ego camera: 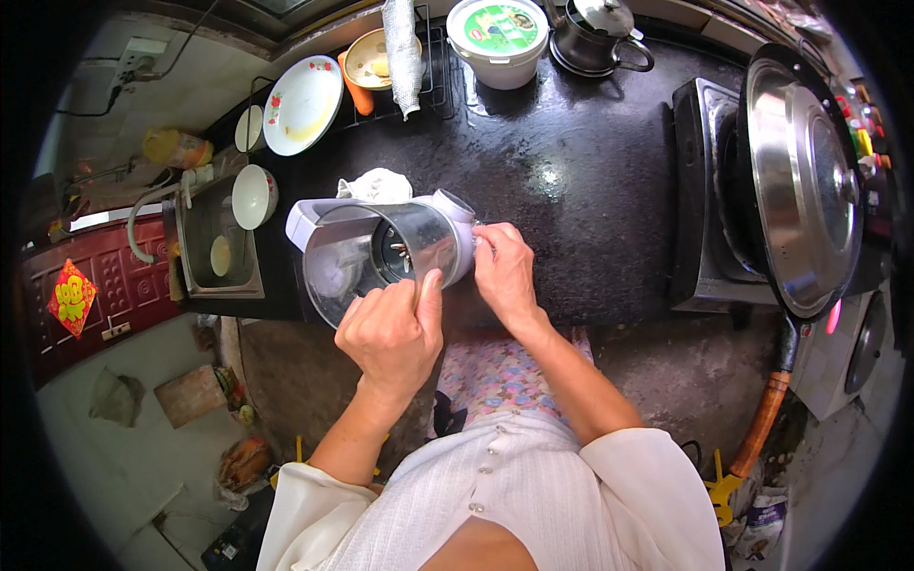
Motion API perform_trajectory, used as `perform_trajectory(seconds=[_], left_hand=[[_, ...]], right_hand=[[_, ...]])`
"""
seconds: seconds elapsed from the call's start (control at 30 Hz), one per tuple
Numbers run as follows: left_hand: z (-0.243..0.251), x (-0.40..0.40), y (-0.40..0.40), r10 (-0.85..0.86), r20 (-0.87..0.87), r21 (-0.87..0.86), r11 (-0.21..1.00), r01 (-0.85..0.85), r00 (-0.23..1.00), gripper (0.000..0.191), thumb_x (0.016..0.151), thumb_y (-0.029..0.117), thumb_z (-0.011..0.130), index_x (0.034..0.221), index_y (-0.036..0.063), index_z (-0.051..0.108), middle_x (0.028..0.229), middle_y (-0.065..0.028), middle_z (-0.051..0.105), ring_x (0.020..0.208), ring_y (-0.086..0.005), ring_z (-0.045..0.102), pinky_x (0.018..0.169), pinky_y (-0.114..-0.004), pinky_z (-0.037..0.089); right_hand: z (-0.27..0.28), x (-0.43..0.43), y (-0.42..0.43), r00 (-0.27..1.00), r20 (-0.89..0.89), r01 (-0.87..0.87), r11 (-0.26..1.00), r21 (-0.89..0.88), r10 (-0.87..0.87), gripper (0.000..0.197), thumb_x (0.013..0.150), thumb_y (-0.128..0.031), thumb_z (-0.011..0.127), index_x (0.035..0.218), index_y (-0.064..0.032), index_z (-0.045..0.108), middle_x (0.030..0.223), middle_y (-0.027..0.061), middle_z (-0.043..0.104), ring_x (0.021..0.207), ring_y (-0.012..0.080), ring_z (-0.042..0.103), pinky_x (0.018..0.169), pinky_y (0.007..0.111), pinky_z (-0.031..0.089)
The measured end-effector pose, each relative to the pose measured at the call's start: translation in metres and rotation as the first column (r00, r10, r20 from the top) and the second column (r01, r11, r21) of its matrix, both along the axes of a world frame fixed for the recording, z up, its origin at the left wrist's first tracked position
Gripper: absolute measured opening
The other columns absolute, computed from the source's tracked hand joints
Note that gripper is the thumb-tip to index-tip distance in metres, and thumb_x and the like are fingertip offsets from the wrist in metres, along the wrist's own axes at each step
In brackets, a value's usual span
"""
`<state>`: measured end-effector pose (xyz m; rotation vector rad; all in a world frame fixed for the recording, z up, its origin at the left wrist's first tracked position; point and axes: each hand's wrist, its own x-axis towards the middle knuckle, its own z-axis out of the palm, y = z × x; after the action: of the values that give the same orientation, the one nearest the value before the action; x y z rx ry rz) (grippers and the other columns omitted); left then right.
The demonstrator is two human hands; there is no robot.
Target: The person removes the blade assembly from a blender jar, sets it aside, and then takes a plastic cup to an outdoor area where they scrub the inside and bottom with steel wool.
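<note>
A clear blender jar (357,275) with a lilac handle and base lies tilted on the black countertop, its mouth toward the lower left. Metal blades (402,255) show through its wall at the bottom. My left hand (389,335) is curled like a fist in front of the jar's near side, thumb raised. Whatever its fingers may grip is hidden. At the jar's base end, my right hand (503,268) holds the lilac base (460,221) with thumb and bent fingers. A crumpled white cloth (377,185) lies behind the jar.
On the left are a sink (221,285), a white bowl (253,198) and a flowered plate (303,105). A lidded tub (498,43) and metal kettle (593,36) stand behind. A lidded wok (807,185) sits on the stove at right, its wooden handle (764,421) jutting out.
</note>
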<state>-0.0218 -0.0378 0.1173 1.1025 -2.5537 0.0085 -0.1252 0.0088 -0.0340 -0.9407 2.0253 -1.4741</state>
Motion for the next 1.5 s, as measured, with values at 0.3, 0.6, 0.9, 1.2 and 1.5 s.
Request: perform_trajectory(seconds=[0.3,0.6,0.9,1.2,1.5], left_hand=[[0.0,-0.002,0.0,0.002,0.003,0.005,1.0,-0.002,1.0,0.036,0.084,0.022,0.069,0.057,0.0098,0.049,0.051,-0.0056,0.047,0.045,-0.0237,0.047,0.046,-0.035,0.035],[-0.001,0.0,-0.001,0.012,-0.003,-0.002,1.0,-0.012,1.0,0.035,0.084,0.021,0.069,0.057,0.0099,0.05,0.051,-0.0054,0.047,0.045,-0.0236,0.047,0.046,-0.035,0.035],[0.001,0.001,0.0,0.015,0.013,-0.009,1.0,-0.015,1.0,0.036,0.084,0.021,0.07,0.056,0.0097,0.049,0.05,-0.0058,0.046,0.044,-0.0235,0.046,0.045,-0.035,0.034],[-0.002,-0.002,-0.003,0.024,-0.024,0.004,1.0,-0.023,0.999,0.036,0.084,0.021,0.069,0.056,0.0098,0.049,0.051,-0.0053,0.046,0.044,-0.0233,0.047,0.046,-0.034,0.034],[-0.002,-0.001,-0.004,0.015,-0.028,-0.017,1.0,-0.015,0.999,0.035,0.083,0.02,0.07,0.056,0.0098,0.05,0.05,-0.0057,0.045,0.044,-0.0234,0.046,0.045,-0.034,0.035]], right_hand=[[0.007,0.0,-0.005,0.997,-0.079,-0.028,0.994,-0.105,0.02,0.018,0.086,0.001,0.053,0.1,0.0018,0.063,0.1,0.0172,0.063,0.095,0.0344,0.059,0.084,0.041,0.049],[-0.005,-0.012,-0.007,0.978,-0.157,-0.162,0.969,-0.185,0.134,0.022,0.086,0.002,0.052,0.105,0.0017,0.063,0.103,0.0182,0.062,0.096,0.0343,0.06,0.084,0.04,0.049],[-0.012,-0.005,-0.006,0.999,0.031,-0.033,0.997,-0.076,0.036,0.021,0.086,0.002,0.052,0.102,0.0034,0.064,0.102,0.0185,0.064,0.095,0.0341,0.062,0.085,0.039,0.05],[0.016,-0.009,-0.01,0.957,-0.229,-0.216,0.964,-0.156,0.178,0.026,0.081,0.007,0.054,0.105,0.0003,0.06,0.099,0.016,0.06,0.096,0.0349,0.055,0.083,0.041,0.048],[0.018,-0.015,-0.029,0.98,-0.141,-0.174,0.955,-0.24,0.143,0.022,0.082,0.005,0.054,0.101,-0.0004,0.062,0.095,0.0148,0.059,0.092,0.0347,0.056,0.08,0.041,0.048]])
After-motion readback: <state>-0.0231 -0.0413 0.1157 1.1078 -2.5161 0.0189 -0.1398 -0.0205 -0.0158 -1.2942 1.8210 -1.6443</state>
